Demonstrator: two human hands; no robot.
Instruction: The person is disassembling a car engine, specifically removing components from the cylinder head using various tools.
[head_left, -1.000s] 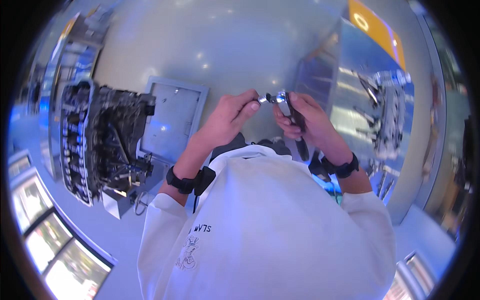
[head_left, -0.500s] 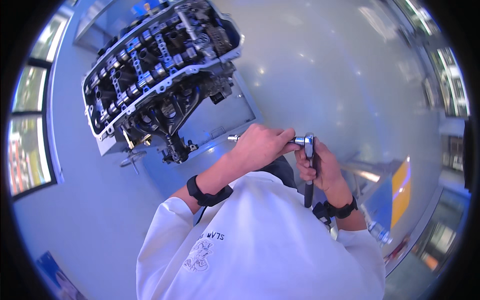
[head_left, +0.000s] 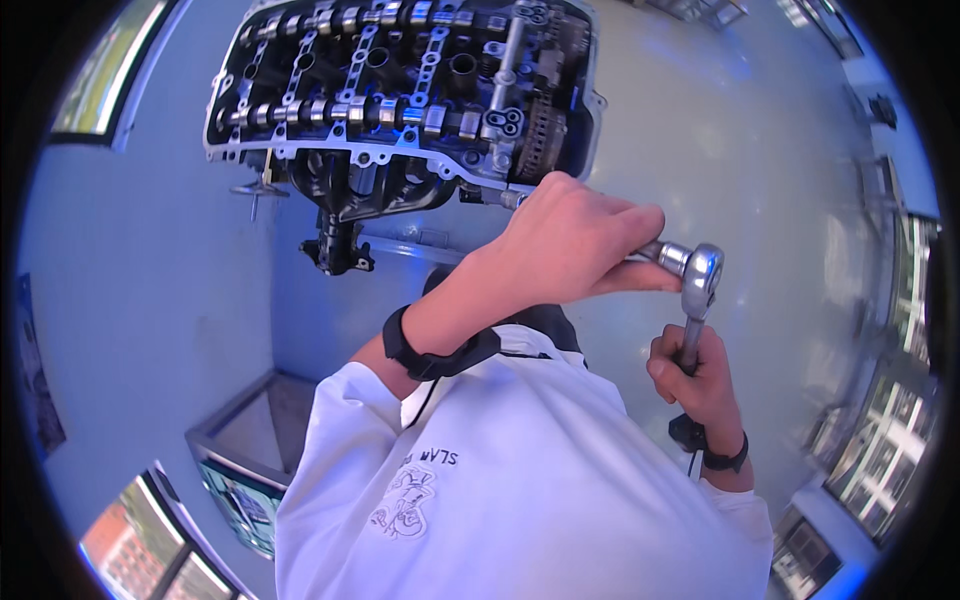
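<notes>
My right hand is wrapped round the handle of a ratchet wrench, whose round chrome head points up and away from me. From that head a chrome extension bar runs leftward into my left hand, which is closed around it. Past my left knuckles, the socket end shows at the near side of an engine. Whether it sits on a bolt there, I cannot tell. The engine's top is uncovered, with two rows of shiny camshaft lobes and a timing chain at its right end.
Below the engine's near side hang a dark manifold and a black flanged pipe. A small handwheel is on the engine's stand at left. A grey metal bin stands on the floor at lower left. Windows line the walls.
The wrench has gone from in front of my chest to the engine's near side. My right hand has slid from beside the ratchet head down to the handle. The view has shifted too.
</notes>
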